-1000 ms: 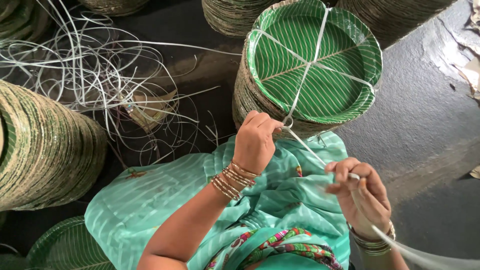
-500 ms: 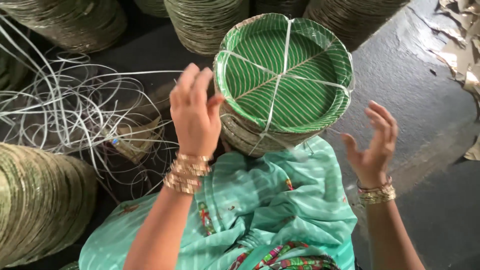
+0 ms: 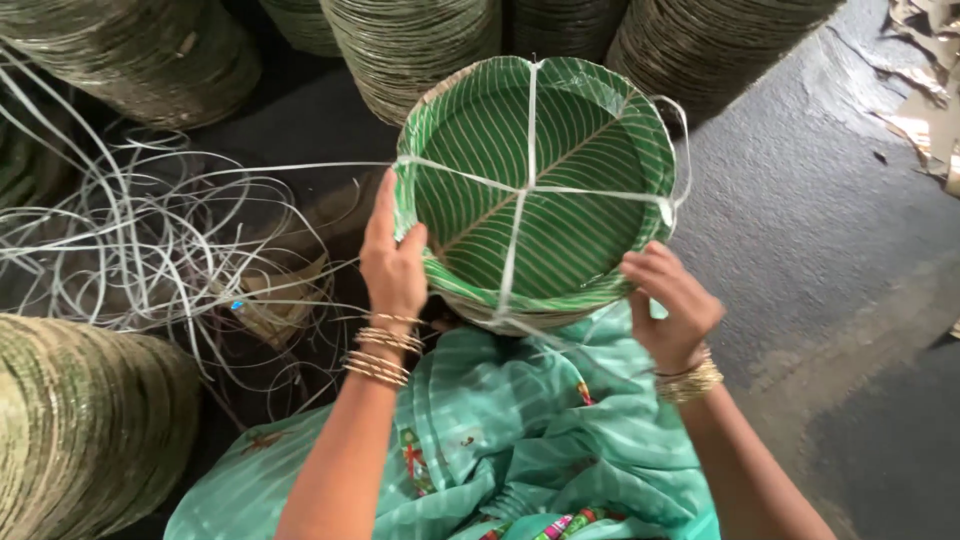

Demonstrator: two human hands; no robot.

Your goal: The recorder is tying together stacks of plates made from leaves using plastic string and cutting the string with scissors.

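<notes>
- Green leaf-print plate bundle [image 3: 535, 190], strapped crosswise: we grip it with both sides, left hand [image 3: 395, 265] and right hand [image 3: 668, 300] closed on the rim.
- Keep it level so nothing slips.

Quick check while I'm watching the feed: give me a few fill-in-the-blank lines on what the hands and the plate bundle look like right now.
1. The tied stack of plates has a top plate coloured ____.
2. The strap crosses the top plate in the shape of a ____.
3. The left hand and right hand grip the stack on ____ sides.
4. Loose white strapping lies to the person's ____.

Missing words: green; cross; opposite; left
</notes>
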